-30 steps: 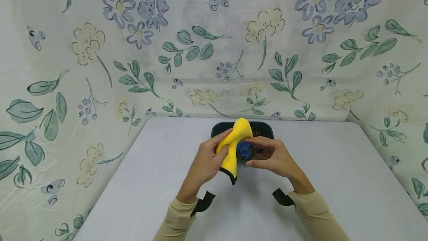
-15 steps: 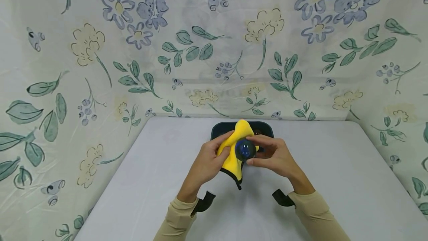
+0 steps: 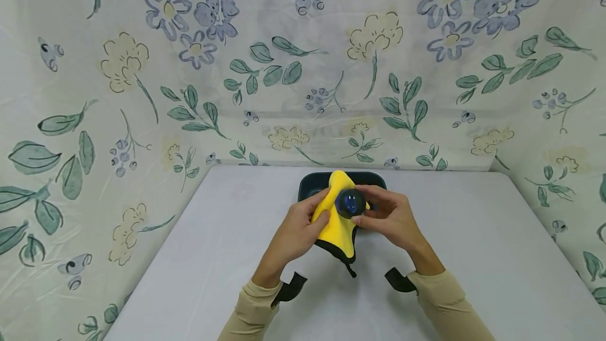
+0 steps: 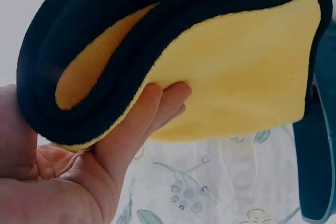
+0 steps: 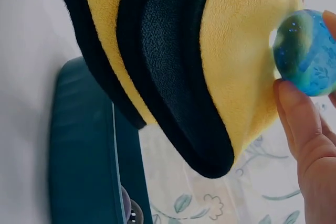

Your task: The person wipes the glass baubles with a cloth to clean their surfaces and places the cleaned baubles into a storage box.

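In the head view my left hand (image 3: 294, 229) holds a yellow cloth (image 3: 337, 231) with a dark edge and a small hanging loop. Thumb and fingers pinch its left side; in the left wrist view the cloth (image 4: 241, 61) folds over between them, its reverse dark. My right hand (image 3: 390, 213) grips a see-through bluish ball (image 3: 351, 203) by thumb and fingertips, in front of the cloth. Seen from the right wrist, the ball (image 5: 307, 51) shines blue-green right beside the yellow face. Both things are held up in front of a dark teal tray (image 3: 306, 183).
The tray stands at the far side of a white table (image 3: 227, 257), partly hidden by the hands and cloth. Small round things (image 5: 134, 212) show inside it in the right wrist view. A flowered curtain (image 3: 303, 93) rises behind the table and at both sides.
My right hand has raised the ball slightly and tilted inward. The cloth has spread behind the ball, its lower corner and loop swinging right. The left hand has shifted slightly right.
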Motion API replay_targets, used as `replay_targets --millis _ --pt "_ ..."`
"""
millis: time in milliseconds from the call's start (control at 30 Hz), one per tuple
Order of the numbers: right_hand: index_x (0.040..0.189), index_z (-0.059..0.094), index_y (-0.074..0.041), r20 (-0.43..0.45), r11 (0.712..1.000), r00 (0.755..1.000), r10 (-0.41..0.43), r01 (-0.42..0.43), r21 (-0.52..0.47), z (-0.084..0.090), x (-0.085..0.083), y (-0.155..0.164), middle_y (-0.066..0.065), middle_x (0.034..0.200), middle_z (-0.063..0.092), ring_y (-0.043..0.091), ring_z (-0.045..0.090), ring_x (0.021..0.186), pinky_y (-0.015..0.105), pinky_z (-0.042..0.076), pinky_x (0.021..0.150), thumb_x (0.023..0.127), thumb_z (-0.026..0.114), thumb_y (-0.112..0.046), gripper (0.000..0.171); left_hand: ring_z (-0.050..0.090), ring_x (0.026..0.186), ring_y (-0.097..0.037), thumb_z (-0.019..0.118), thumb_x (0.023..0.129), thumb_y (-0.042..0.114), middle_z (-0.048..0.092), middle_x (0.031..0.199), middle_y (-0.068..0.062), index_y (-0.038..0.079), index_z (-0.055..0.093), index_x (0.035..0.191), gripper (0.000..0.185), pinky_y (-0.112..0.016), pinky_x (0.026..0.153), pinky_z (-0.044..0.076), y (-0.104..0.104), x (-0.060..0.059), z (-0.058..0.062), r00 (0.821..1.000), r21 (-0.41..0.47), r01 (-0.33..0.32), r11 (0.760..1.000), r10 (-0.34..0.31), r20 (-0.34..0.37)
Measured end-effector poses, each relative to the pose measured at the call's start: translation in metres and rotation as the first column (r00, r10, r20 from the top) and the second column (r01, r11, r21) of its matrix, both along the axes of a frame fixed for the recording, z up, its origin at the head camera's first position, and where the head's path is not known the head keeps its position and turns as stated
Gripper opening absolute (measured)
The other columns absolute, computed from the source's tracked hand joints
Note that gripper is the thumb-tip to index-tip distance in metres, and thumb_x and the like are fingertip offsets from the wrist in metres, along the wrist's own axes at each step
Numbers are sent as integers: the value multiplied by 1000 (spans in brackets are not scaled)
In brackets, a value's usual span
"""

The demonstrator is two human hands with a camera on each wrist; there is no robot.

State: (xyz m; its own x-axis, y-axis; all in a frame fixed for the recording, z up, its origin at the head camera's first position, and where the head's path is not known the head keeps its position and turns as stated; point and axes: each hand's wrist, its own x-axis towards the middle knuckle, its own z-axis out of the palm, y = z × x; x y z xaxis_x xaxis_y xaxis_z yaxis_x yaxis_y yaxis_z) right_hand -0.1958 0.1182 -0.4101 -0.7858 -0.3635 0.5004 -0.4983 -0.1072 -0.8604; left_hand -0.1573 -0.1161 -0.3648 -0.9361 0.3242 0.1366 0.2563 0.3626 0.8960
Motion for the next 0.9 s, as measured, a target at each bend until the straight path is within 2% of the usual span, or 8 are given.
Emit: replay_targets --millis 267,533,767,900 --pt "135 61 6 17 999 999 -44 44 -1 -1 -3 2 -3 131 66 12 69 113 27 61 91 81 78 10 56 66 85 -17 54 106 16 67 109 -17 6 40 158 56 -22 76 60 1 1 1 999 20 16 1000 -16 28" --pt "135 59 6 58 998 996 -63 62 23 0 -4 5 2 131 64 11 69 110 28 61 91 80 79 9 58 65 81 -16 54 105 13 68 107 -17 6 41 158 55 -20 74 59 2 2 1 999 27 8 1000 -9 32" --pt "141 58 4 88 993 993 -83 75 89 0 -5 7 20 138 60 8 69 111 27 61 92 80 80 5 64 65 82 -17 55 104 12 68 112 -18 6 45 155 52 -22 73 60 2 3 2 999 35 -23 999 22 29" --pt "139 62 -1 73 985 991 -109 97 144 -2 -6 7 22 137 61 7 69 111 27 60 94 81 81 1 61 66 83 -18 55 104 11 68 115 -19 6 46 155 52 -23 74 60 2 3 3 999 45 -29 999 28 22"
